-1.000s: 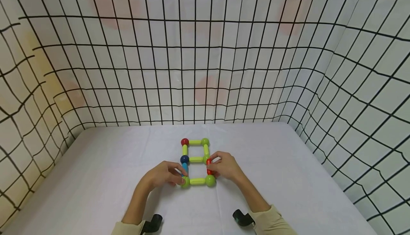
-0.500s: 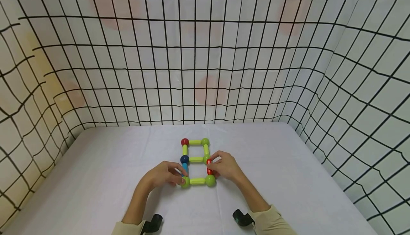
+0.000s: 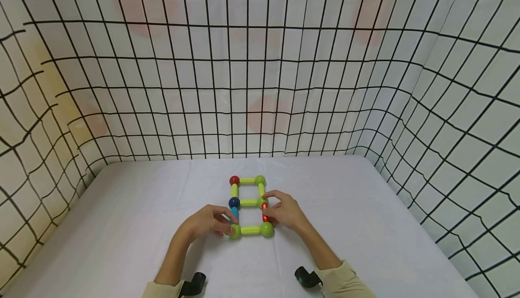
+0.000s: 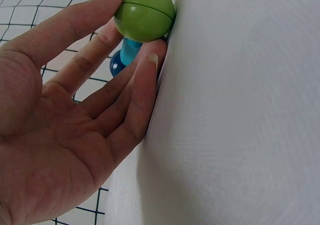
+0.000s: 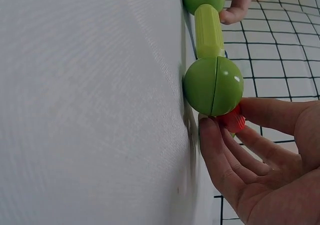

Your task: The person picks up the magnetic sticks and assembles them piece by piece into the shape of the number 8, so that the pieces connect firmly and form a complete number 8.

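Note:
On the table lies a ladder-like frame of balls and rods, two squares deep. My left hand [image 3: 207,221] holds the front-left green ball [image 4: 145,14], its thumb against the ball and other fingers curled behind. A blue rod [image 3: 234,213] runs from that ball to a dark blue ball [image 3: 234,202]. On the other side my right hand [image 3: 287,211] pinches a red rod [image 3: 265,212] between the front-right green ball [image 5: 214,86] and the middle-right green ball [image 3: 262,202]. Its index fingertip reaches over the middle-right ball. A yellow-green rod [image 5: 209,31] joins the two front balls.
The frame's far square has a red ball [image 3: 234,180], a green ball [image 3: 260,180] and yellow-green rods. White cloth covers the table [image 3: 345,198]. Black netting [image 3: 260,88] rises behind and along both sides. Black wrist cameras [image 3: 307,277] jut inward from the sleeves.
My right index finger has stretched slightly forward over the middle-right green ball. The left hand and the frame look unmoved.

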`<action>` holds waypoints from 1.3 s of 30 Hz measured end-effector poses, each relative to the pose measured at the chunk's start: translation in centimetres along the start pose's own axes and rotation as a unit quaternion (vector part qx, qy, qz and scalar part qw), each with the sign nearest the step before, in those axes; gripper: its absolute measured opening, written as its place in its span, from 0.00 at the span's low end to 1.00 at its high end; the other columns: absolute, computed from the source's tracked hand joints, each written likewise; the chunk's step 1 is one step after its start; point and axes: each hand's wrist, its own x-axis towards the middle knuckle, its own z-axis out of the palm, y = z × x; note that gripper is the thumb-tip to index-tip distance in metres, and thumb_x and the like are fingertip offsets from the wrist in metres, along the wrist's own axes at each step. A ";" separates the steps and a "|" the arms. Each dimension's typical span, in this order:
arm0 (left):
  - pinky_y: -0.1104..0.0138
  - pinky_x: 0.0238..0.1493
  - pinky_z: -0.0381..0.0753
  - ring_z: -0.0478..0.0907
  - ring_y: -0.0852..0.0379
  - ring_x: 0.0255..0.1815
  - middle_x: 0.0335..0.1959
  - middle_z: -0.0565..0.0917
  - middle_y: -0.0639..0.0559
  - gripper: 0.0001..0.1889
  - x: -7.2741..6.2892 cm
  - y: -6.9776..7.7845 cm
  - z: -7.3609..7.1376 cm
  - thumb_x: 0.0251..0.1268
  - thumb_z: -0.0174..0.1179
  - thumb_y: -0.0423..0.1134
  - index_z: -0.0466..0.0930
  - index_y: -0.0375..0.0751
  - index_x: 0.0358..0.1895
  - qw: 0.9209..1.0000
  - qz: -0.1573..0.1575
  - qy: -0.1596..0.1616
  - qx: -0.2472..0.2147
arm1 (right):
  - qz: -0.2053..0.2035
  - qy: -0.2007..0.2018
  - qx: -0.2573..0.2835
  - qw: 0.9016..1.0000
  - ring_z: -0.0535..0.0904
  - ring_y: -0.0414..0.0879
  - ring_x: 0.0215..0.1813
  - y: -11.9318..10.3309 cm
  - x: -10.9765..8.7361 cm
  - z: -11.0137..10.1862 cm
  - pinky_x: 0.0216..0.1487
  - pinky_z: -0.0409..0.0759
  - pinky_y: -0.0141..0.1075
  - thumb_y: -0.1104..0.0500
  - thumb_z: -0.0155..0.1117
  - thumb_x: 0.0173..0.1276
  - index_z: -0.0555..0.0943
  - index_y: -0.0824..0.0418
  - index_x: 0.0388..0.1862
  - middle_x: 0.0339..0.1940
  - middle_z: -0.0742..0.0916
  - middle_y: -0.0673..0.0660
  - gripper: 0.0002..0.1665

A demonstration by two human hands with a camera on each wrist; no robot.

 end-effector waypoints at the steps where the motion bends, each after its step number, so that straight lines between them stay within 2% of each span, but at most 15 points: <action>1: 0.63 0.41 0.83 0.82 0.56 0.37 0.41 0.89 0.50 0.12 0.0 0.0 0.0 0.59 0.72 0.40 0.88 0.42 0.44 1.000 0.000 0.000 0.000 | 0.000 0.000 -0.001 1.000 0.84 0.44 0.28 0.0 0.0 0.0 0.33 0.85 0.39 0.61 0.70 0.66 0.80 0.57 0.61 0.32 0.90 0.56 0.24; 7: 0.63 0.41 0.83 0.82 0.56 0.37 0.41 0.89 0.50 0.12 -0.1 0.0 0.1 0.59 0.72 0.40 0.88 0.41 0.44 1.000 0.002 0.000 0.000 | 0.003 0.000 -0.005 1.000 0.84 0.45 0.27 0.1 0.0 0.1 0.33 0.85 0.39 0.61 0.71 0.66 0.79 0.57 0.62 0.31 0.89 0.55 0.25; 17: 0.62 0.42 0.83 0.82 0.55 0.36 0.41 0.89 0.50 0.12 -0.1 0.0 0.1 0.59 0.72 0.40 0.88 0.41 0.45 1.000 -0.003 0.002 0.004 | -0.002 -0.023 0.006 1.000 0.84 0.45 0.28 0.4 0.2 0.1 0.34 0.85 0.38 0.63 0.68 0.66 0.76 0.56 0.63 0.30 0.89 0.55 0.27; 27: 0.63 0.42 0.83 0.82 0.56 0.36 0.40 0.89 0.51 0.12 -0.1 0.1 0.1 0.60 0.72 0.39 0.88 0.41 0.45 1.000 -0.003 0.000 0.003 | 0.021 -0.024 -0.012 0.999 0.83 0.45 0.28 0.2 0.1 0.1 0.36 0.84 0.37 0.62 0.68 0.67 0.74 0.52 0.64 0.30 0.87 0.55 0.27; 39: 0.62 0.42 0.84 0.82 0.56 0.37 0.41 0.89 0.50 0.11 -0.1 0.1 0.1 0.60 0.71 0.40 0.87 0.41 0.45 1.000 0.000 -0.003 0.004 | 0.020 -0.037 -0.032 0.999 0.83 0.45 0.30 0.3 0.0 -0.1 0.39 0.82 0.38 0.59 0.68 0.69 0.72 0.49 0.65 0.32 0.87 0.54 0.27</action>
